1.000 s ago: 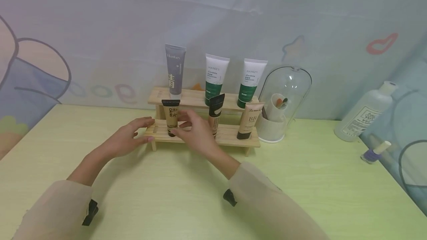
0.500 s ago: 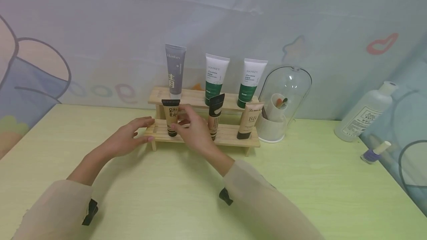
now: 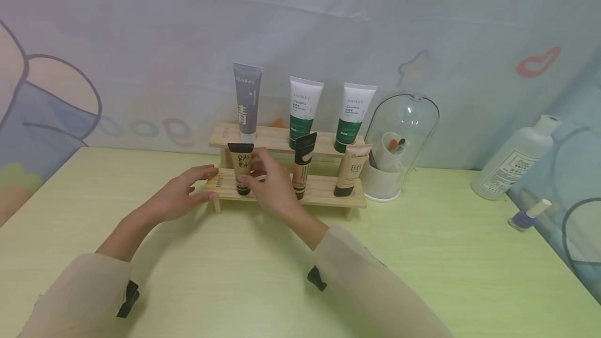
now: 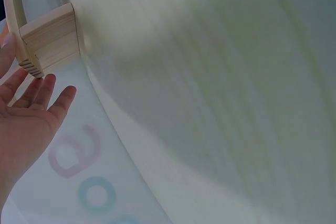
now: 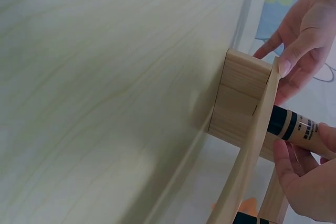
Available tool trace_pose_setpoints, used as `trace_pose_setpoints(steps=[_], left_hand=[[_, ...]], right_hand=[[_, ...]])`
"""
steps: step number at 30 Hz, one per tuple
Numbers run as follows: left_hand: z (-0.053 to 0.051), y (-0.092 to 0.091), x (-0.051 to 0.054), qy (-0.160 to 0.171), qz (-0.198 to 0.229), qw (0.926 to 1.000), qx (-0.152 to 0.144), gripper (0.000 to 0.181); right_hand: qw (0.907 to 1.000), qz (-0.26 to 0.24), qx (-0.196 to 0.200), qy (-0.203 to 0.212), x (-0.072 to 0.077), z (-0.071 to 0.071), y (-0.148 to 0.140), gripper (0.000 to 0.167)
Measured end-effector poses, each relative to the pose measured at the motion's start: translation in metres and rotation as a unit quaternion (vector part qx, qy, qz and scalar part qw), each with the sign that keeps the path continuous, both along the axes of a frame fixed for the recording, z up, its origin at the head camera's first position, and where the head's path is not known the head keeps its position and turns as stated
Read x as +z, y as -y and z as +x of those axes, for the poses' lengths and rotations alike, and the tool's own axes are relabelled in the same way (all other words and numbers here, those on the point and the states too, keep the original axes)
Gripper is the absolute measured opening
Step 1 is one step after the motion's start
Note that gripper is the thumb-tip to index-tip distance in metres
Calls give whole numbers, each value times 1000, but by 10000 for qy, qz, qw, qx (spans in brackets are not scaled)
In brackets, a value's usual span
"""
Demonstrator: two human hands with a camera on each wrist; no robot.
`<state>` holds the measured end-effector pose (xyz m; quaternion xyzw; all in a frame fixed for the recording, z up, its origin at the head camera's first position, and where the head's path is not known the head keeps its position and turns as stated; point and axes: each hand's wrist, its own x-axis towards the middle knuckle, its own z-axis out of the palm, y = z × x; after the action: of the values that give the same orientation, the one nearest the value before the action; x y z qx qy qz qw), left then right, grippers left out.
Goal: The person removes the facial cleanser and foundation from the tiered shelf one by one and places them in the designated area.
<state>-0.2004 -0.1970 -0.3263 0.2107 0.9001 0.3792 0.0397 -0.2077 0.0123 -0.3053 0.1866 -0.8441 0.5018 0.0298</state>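
Observation:
My right hand (image 3: pixel 276 185) pinches a tan tube with black ends (image 3: pixel 242 163) between thumb and fingers, its cap down on the lower tier of the wooden rack (image 3: pixel 324 188). In the right wrist view the tube (image 5: pixel 306 132) has its dark cap against the board beside my right hand (image 5: pixel 307 182). My left hand (image 3: pixel 176 196) touches the rack's left end with thumb and fingertips; the left wrist view shows that hand (image 4: pixel 26 124) at the board's end. Just right of my right hand stands a black-topped tube (image 3: pixel 302 163), with a beige BB tube (image 3: pixel 352 170) further along.
A grey tube (image 3: pixel 247 99) and two white-and-green tubes (image 3: pixel 304 106) stand on the upper tier. Right of the rack is a clear dome (image 3: pixel 413 119) over white cups. A white bottle (image 3: pixel 514 158) and a purple polish bottle (image 3: pixel 528 217) stand near the table's right edge.
The right hand has shifted slightly left around the tan tube, with its thumb higher on it. The black-topped tube stands a little further left at its base. The left hand has stayed put.

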Motion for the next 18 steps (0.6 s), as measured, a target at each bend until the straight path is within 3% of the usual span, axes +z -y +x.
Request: trace_pose_setpoints(steps=[18], left_hand=[[0,0,-2,-43,-36,10000,23,55]], right_hand=[[9935,173,1093,-251,4,21,-31,34]])
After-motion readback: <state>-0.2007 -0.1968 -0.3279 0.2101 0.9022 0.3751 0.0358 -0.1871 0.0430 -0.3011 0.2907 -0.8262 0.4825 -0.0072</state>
